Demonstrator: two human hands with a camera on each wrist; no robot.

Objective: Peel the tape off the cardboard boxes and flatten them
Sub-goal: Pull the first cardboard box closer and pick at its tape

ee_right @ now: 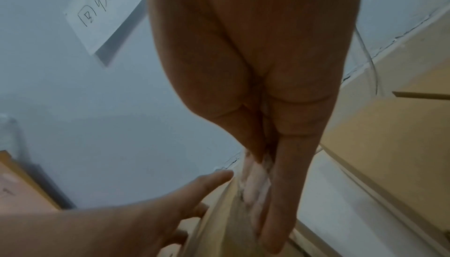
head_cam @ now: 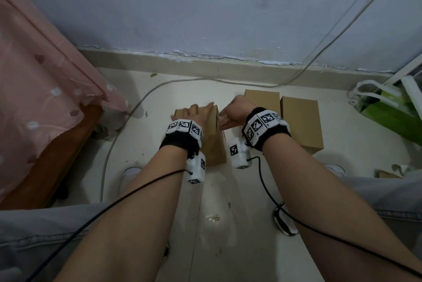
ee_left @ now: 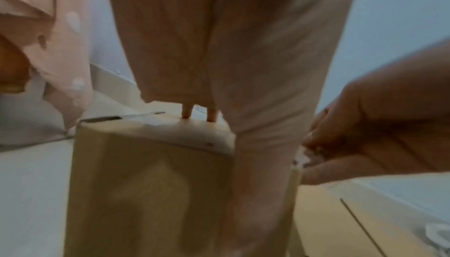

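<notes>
A brown cardboard box (head_cam: pixel 214 144) stands on the pale floor in front of me. My left hand (head_cam: pixel 196 112) lies on its top with straight fingers and presses it down; the left wrist view shows the box (ee_left: pixel 146 184) under the palm. At the box's upper right edge my right hand (head_cam: pixel 222 119) pinches a crumpled strip of clear tape (ee_right: pixel 255 176) between thumb and fingers. The tape (ee_left: pixel 305 155) still runs down to the box edge. In the head view the tape itself is hidden by the hand.
Two more closed cardboard boxes (head_cam: pixel 262 99) (head_cam: pixel 301 121) stand just right of my right hand. A grey cable (head_cam: pixel 127 119) curves along the floor by the wall. Pink cloth (head_cam: pixel 45 89) hangs at left, a green bag (head_cam: pixel 388 110) at right. A tape scrap (head_cam: pixel 212 216) lies near my knees.
</notes>
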